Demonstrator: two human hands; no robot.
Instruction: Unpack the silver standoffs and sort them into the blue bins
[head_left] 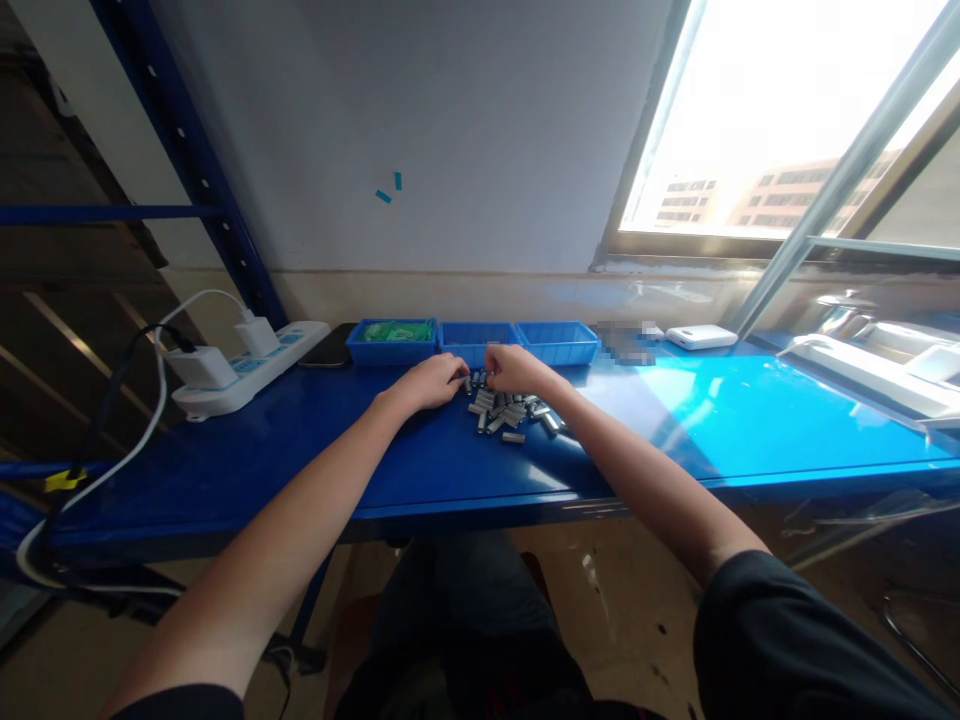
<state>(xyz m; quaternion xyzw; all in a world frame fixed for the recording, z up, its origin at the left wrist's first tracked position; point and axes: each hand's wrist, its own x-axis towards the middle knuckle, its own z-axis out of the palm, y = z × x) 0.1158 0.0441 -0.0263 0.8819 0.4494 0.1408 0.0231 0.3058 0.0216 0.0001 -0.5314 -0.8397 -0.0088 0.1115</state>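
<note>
Small silvery metal cylinders (513, 437) lie in a loose pile on the blue table, several of them on their sides. At the pile's far left edge, the fingers of my left hand (436, 381) are curled with the tips at a metal cylinder (466, 385). My right hand (516, 369) is closed over the far side of the pile, its fingers pinched and pointing down. What it holds, if anything, is hidden by the hand. Just behind both hands stands the middle blue bin (469, 335); its contents are hard to make out.
A left blue bin (358, 345) holds green packets; a right blue bin (562, 354) adjoins the middle one. A white power strip (300, 345) with plugs and a dark phone-like slab (330, 347) lie left. A white box-shaped device (701, 337) sits right. The blue table's front edge (480, 510) is close.
</note>
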